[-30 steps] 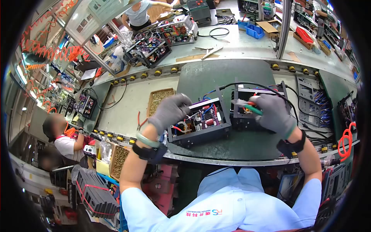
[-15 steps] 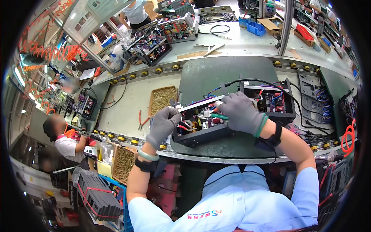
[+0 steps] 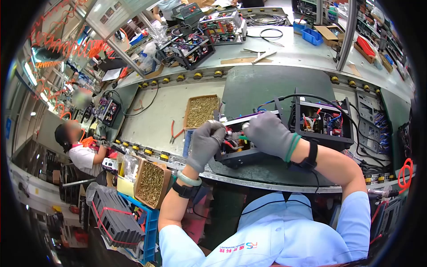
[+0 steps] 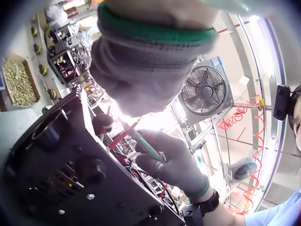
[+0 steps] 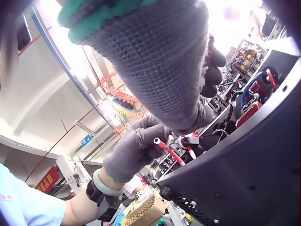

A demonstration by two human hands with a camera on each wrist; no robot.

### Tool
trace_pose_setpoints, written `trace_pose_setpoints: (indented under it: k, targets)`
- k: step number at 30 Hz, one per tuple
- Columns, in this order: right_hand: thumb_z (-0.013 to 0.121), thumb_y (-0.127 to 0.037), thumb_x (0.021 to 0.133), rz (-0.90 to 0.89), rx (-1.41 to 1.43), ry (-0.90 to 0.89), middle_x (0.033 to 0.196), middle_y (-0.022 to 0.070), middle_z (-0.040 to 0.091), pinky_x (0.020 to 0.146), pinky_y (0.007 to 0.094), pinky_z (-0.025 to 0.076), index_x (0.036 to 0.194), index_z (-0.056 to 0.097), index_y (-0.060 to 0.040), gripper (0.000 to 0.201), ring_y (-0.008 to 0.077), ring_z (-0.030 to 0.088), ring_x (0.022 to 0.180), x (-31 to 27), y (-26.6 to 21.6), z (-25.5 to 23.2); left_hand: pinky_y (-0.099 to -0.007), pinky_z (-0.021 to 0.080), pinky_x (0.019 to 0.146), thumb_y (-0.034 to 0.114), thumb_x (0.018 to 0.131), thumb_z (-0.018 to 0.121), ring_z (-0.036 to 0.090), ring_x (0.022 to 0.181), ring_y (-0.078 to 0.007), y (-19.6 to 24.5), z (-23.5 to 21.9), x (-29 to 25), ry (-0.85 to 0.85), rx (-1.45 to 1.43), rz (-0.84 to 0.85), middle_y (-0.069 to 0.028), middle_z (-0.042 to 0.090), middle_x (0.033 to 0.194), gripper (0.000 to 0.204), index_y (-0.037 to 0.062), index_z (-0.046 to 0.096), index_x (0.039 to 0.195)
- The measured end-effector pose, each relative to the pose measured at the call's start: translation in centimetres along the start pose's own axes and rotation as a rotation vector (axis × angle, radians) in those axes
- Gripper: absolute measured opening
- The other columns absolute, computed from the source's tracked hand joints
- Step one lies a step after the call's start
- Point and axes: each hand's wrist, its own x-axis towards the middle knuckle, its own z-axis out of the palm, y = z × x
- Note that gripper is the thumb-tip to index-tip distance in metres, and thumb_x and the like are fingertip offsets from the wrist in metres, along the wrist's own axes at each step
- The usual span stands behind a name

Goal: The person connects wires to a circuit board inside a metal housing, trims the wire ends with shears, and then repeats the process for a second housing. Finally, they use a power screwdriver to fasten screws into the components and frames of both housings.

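Red wire [image 5: 168, 149] is the thing we are working on; it sticks up out of the open black box [image 3: 242, 153] that sits on the dark mat near the front edge of the tabletop [image 3: 155, 120]. Our left hand [image 3: 206, 144] has its grip curled tight round this wire and lifts its bare end. Our right hand [image 3: 267, 133] is closed round a small tool with a green handle [image 4: 146, 147], and its tip points at the wires in the box. We think we are in the middle of fixing a wire inside the box. The next move needs a steady left hand and a careful tool tip, so that only this wire gets touched. From the head view we see both hands meeting over the box, a second open box [image 3: 322, 122] just beside it, a tray of small brass screws [image 3: 202, 111] and red pliers [image 3: 175, 133]. The right wrist view shows the wire's white tip, which the head view hides. The left wrist view shows the green handle best.
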Motion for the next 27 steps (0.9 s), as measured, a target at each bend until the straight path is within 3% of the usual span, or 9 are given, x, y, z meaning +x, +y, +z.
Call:
trace_pose_setpoints:
  k: [3,4,8,10,13,17,18,22,27]
  targets:
    - [0.072,-0.018,0.070,-0.044,0.222,0.143,0.078,0.0067,0.062,0.067,0.0407,0.049,0.089,0.063,-0.0106,0.022,0.0250,0.065,0.074,-4.5,1.1,0.1,-0.0205,0.044,0.056,0.009,0.093,0.065,0.053,0.065,-0.0038,-1.1,-2.2,0.4,0.181,-0.193,0.077,0.0020,0.062,0.078,0.007,0.0028,0.066,0.096]
    - [0.079,-0.022,0.064,-0.014,0.299,0.053,0.090,0.0078,0.062,0.071,0.0422,0.047,0.107,0.063,-0.0121,0.046,0.0283,0.063,0.081,-6.8,1.8,-0.3,-0.0201,0.043,0.054,0.010,0.093,0.065,0.052,0.063,-0.0040,-2.5,-3.7,0.3,0.203,-0.207,-0.006,0.0020,0.062,0.076,0.007,0.0036,0.067,0.094]
    - [0.076,-0.019,0.059,0.234,0.458,-0.243,0.084,0.0112,0.063,0.074,0.0452,0.048,0.105,0.066,-0.0124,0.048,0.0340,0.062,0.082,-17.3,4.1,1.2,-0.0188,0.038,0.050,0.015,0.091,0.069,0.050,0.056,-0.0048,-10.9,-9.6,-1.6,0.294,-0.159,-0.319,0.0022,0.059,0.067,0.009,0.0062,0.069,0.087]
    - [0.079,-0.022,0.057,0.407,0.265,-0.364,0.107,0.0122,0.062,0.087,0.0478,0.046,0.111,0.064,-0.0101,0.058,0.0345,0.059,0.101,-22.4,4.6,5.9,-0.0208,0.038,0.048,0.016,0.086,0.071,0.050,0.052,-0.0068,-14.0,-9.5,-2.4,0.373,-0.151,-0.479,0.0013,0.059,0.063,0.011,0.0055,0.070,0.082]
    - [0.079,-0.022,0.058,0.449,0.284,-0.052,0.116,0.0155,0.058,0.094,0.0511,0.043,0.116,0.061,-0.0071,0.062,0.0382,0.054,0.106,-25.4,4.4,8.5,-0.0241,0.044,0.051,0.014,0.081,0.069,0.055,0.055,-0.0091,-19.5,-7.5,-2.2,0.236,-0.073,-0.552,-0.0027,0.064,0.067,0.012,0.0028,0.071,0.085]
    - [0.074,-0.024,0.066,0.460,0.234,0.097,0.123,0.0181,0.057,0.104,0.0547,0.036,0.118,0.060,-0.0036,0.057,0.0427,0.050,0.117,-27.5,3.0,11.5,-0.0393,0.053,0.082,0.030,0.088,0.060,0.068,0.090,-0.0323,-20.1,-3.4,-1.4,0.261,0.837,-0.230,-0.0177,0.071,0.098,0.033,0.0066,0.071,0.109]
    - [0.070,-0.024,0.071,0.482,0.297,0.108,0.126,0.0206,0.055,0.108,0.0559,0.033,0.120,0.060,-0.0024,0.054,0.0452,0.047,0.122,-27.8,2.7,11.4,-0.0428,0.051,0.090,0.028,0.089,0.058,0.065,0.101,-0.0375,-19.7,-3.1,-1.2,0.083,0.781,-0.314,-0.0199,0.068,0.107,0.032,0.0081,0.070,0.111]
    - [0.066,-0.024,0.077,0.593,0.248,0.089,0.126,0.0214,0.056,0.106,0.0529,0.035,0.120,0.060,-0.0006,0.049,0.0447,0.048,0.121,-30.6,2.8,11.9,-0.0411,0.053,0.086,0.023,0.088,0.061,0.066,0.097,-0.0354,-16.1,-5.4,-3.5,0.404,0.781,-0.161,-0.0177,0.069,0.102,0.025,0.0107,0.072,0.106]
    - [0.063,-0.018,0.087,0.645,0.246,0.140,0.127,0.0209,0.057,0.103,0.0481,0.040,0.123,0.059,-0.0019,0.040,0.0425,0.053,0.118,-36.1,8.0,13.8,-0.0451,0.053,0.074,0.025,0.085,0.061,0.066,0.081,-0.0367,-12.7,-16.2,-11.9,0.577,1.060,-0.203,-0.0162,0.068,0.089,0.019,0.0099,0.072,0.081]
